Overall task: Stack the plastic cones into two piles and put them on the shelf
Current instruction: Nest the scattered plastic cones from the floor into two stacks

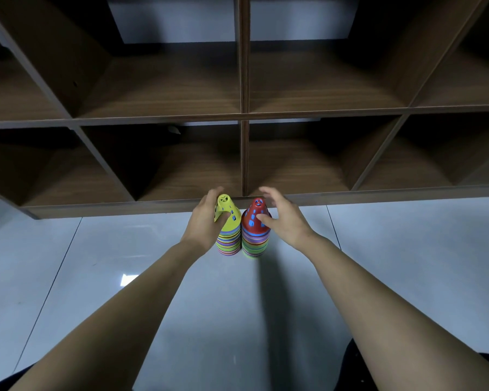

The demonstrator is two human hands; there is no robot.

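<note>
As hands [205,222] [287,218] touch yellow pile [229,231], red pile [255,232]; shelf [350,196]

Dim, wide-angle warped edges; glare on floor [127,279], shadowed shelf [158,91].

The left pile [228,235] is topped by a yellow cone [227,208] whose slots show blue. Below it the rims make thin horizontal stripes of purple, green, orange, blue, red and yellow. The right pile [255,238] is topped by a red cone [257,218], also dotted with blue slots, over the same many-coloured striped banding, ending in a green rim at the bottom. The shelf [96,208] is dark brown with a fine wood-grain pattern, its compartments falling into near-black shadow. Behind it the wall [175,21] is pale grey-blue. The floor [237,311] is glossy pale grey tile, crossed by thin dark joint lines, with one small white glare patch.
</note>
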